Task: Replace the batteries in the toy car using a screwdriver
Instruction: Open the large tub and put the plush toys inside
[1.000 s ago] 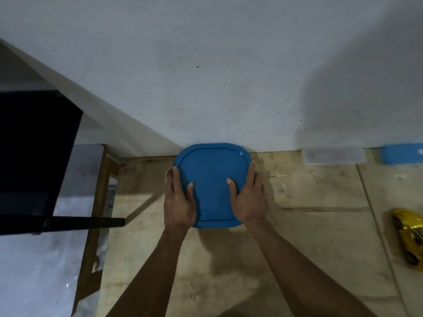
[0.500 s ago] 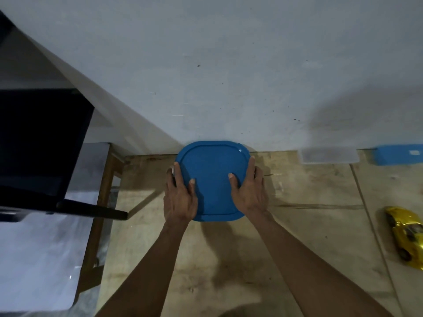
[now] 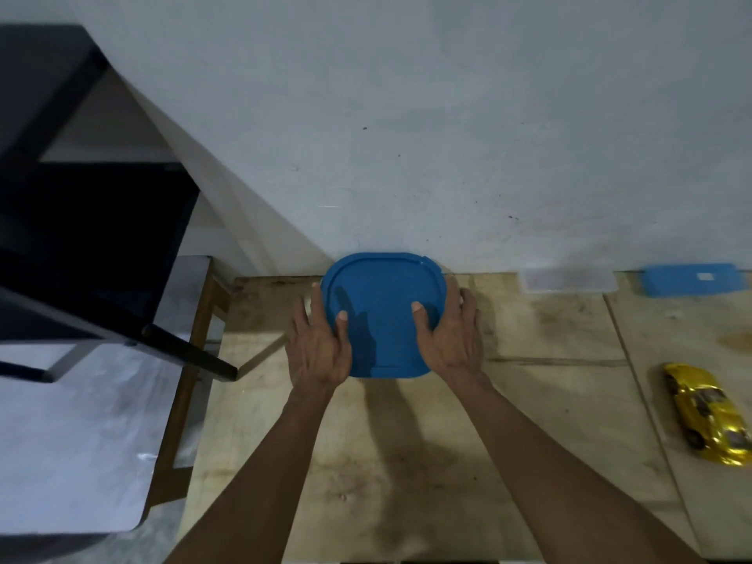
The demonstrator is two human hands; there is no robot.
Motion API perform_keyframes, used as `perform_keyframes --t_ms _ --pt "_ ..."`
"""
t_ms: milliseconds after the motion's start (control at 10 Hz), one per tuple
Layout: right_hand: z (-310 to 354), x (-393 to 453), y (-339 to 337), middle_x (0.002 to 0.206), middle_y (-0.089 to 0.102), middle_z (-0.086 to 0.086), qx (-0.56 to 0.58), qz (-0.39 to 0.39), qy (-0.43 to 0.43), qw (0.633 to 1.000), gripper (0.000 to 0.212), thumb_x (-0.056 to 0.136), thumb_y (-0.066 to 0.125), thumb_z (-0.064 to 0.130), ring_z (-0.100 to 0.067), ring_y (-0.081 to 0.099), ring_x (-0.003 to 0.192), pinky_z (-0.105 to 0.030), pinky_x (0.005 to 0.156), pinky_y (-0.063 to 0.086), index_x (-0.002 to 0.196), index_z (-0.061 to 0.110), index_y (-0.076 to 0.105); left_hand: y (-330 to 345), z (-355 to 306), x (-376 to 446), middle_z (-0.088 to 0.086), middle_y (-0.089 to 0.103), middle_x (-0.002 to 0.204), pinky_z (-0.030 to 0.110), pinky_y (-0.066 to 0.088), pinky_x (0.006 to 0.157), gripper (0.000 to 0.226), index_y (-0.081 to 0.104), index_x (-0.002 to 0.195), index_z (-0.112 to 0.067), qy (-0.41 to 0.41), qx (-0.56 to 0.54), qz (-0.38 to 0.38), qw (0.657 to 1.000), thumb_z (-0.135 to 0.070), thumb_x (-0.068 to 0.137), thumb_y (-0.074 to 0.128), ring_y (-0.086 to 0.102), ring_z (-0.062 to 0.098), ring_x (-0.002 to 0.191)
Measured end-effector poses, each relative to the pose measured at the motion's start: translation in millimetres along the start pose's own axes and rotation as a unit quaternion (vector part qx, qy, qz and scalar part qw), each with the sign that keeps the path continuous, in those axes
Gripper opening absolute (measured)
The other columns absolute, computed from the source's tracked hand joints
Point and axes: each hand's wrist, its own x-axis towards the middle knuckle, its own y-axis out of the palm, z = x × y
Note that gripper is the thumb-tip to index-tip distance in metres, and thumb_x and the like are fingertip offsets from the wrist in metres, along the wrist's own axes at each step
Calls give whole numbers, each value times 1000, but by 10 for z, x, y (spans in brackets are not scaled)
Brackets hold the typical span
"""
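Head view, looking down at a wooden table (image 3: 407, 462) pushed against a pale wall (image 3: 407, 116). At the table's back edge, touching the wall, sits a blue box lid (image 3: 380, 315), square with rounded corners; whether a box is under it cannot be seen. Both hands hold it from the sides. The left hand (image 3: 319, 352) lies along the lid's left edge, its thumb set on the top surface and its fingers reaching along and down the outer rim. The right hand (image 3: 453, 339) mirrors it on the right edge, thumb on top, fingers curled round the rim. Both forearms stretch in from the table's near edge.

The toy car (image 3: 706, 413), shiny yellow, lies near the table's right edge, well apart from the hands, its length running roughly from back to front. No hand touches it.

Along the back edge, to the right of the lid, a clear flat container (image 3: 567, 280) rests by the wall, and just beside it, toward the back right corner, a blue flat case (image 3: 691, 279) with a small white label.

Off the table's left edge stand a dark frame (image 3: 81, 238) and a grey surface (image 3: 69, 441) below it.
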Motion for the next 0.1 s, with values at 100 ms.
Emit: perform_keyframes --t_ms 100 --pt "17 -274 -59 162 18 -9 26 -33 -10 999 73 97 42 61 -33 25 146 -56 111 37 157 31 11 -160 -35 -155 20 27 158 61 41 106 60 16 155 -23 17 -21 -18 999 -52 104 29 35 43 140"
